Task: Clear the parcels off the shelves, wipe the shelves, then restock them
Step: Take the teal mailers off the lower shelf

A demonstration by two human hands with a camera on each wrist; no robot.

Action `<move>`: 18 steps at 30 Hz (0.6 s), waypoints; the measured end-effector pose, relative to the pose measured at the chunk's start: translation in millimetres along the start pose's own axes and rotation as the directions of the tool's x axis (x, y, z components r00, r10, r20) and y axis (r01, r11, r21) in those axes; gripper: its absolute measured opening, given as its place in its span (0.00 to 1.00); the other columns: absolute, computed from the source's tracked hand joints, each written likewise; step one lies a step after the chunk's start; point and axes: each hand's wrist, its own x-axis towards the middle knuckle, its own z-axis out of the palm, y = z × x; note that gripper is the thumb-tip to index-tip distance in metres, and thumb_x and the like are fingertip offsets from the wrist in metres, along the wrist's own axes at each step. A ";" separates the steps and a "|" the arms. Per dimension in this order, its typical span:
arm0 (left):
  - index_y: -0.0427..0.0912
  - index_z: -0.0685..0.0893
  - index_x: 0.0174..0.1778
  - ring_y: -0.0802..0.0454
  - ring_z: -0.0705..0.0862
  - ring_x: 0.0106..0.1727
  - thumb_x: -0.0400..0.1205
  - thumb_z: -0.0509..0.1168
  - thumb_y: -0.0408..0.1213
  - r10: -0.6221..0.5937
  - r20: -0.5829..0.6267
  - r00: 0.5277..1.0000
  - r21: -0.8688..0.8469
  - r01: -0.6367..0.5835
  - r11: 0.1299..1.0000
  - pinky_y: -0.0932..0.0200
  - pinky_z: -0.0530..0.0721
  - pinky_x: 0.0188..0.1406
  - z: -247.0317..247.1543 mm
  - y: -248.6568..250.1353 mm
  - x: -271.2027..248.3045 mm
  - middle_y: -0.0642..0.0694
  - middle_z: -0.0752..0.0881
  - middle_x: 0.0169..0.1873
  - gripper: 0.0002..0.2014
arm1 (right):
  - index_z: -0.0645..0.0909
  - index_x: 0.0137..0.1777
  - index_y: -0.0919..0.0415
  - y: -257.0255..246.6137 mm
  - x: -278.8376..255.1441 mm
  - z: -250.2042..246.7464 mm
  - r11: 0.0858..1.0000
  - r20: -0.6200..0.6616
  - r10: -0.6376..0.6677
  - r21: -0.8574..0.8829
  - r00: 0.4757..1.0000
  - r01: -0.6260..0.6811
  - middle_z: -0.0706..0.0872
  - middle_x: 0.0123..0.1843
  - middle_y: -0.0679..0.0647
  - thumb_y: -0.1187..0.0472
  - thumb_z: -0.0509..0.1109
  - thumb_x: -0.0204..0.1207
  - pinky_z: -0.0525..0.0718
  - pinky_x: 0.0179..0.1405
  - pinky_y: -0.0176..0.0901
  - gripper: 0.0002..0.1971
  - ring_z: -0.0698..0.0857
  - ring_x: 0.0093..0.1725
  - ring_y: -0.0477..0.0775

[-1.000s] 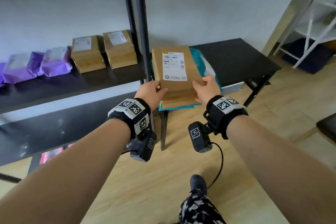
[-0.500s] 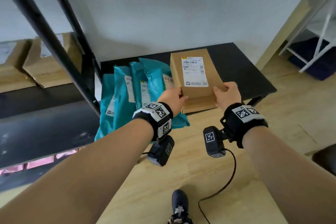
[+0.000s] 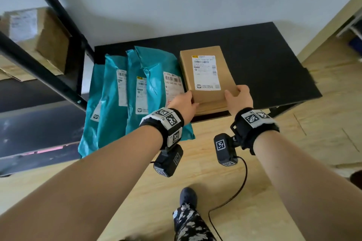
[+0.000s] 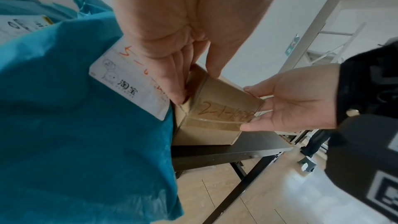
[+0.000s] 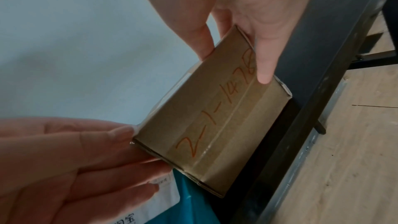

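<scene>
A brown cardboard box [image 3: 205, 72] with a white shipping label lies on the black side table [image 3: 264, 60], right beside several teal mailer bags [image 3: 115, 103]. Red handwriting marks its taped near end [image 5: 215, 117]. My left hand [image 3: 183, 103] grips the near left corner, with the thumb on top and the fingers along the side [image 4: 174, 83]. My right hand [image 3: 240, 98] grips the near right corner, thumb over the top edge [image 5: 247, 14]. The box's near end sits at the table's front edge; whether it lies fully flat I cannot tell.
A black metal shelf unit [image 3: 58, 19] stands at the left, with brown boxes [image 3: 39, 33] on one level and a dark bare board [image 3: 39, 123] below. The teal mailers overhang the table's front. Light wooden floor [image 3: 313, 143] lies around it, and a white rack [image 3: 356, 25] shows at far right.
I have turned from the shelf to the side table, and both hands have carried the box down and right, beside the teal mailers. The grip is unchanged.
</scene>
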 end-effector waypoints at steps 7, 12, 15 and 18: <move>0.37 0.75 0.62 0.43 0.81 0.60 0.85 0.59 0.39 0.008 -0.015 1.000 -0.071 -0.009 0.997 0.49 0.79 0.61 -12.3 -2.8 -18.9 0.39 0.83 0.58 0.13 | 0.59 0.80 0.58 -11.0 -9.9 7.1 0.979 -0.042 -0.015 -0.202 0.999 0.007 0.65 0.76 0.63 0.53 0.63 0.81 0.72 0.69 0.57 0.30 0.70 0.73 0.67; 0.38 0.70 0.74 0.44 0.80 0.63 0.85 0.57 0.37 0.050 -0.087 0.995 -0.113 -0.059 0.992 0.54 0.77 0.63 -40.9 -18.5 -52.7 0.39 0.82 0.62 0.20 | 0.68 0.75 0.57 -31.8 -45.3 20.8 0.942 -0.108 -0.180 -0.305 0.978 0.140 0.67 0.75 0.62 0.53 0.63 0.79 0.69 0.72 0.58 0.25 0.63 0.76 0.64; 0.40 0.68 0.77 0.45 0.80 0.63 0.86 0.56 0.37 0.049 -0.127 0.991 -0.144 -0.067 0.987 0.55 0.78 0.63 -60.7 -38.2 -80.5 0.42 0.81 0.64 0.22 | 0.73 0.71 0.59 -53.6 -74.9 37.6 0.921 -0.061 -0.282 -0.296 0.957 0.253 0.78 0.67 0.62 0.53 0.64 0.78 0.74 0.67 0.55 0.22 0.74 0.68 0.64; 0.41 0.71 0.75 0.46 0.81 0.61 0.86 0.57 0.37 0.043 -0.204 0.978 -0.163 -0.077 0.984 0.60 0.76 0.56 -86.2 -75.4 -121.2 0.43 0.83 0.61 0.20 | 0.74 0.69 0.63 -77.7 -123.7 66.2 0.899 0.027 -0.383 -0.218 0.923 0.380 0.81 0.65 0.63 0.56 0.63 0.80 0.74 0.62 0.49 0.20 0.78 0.64 0.64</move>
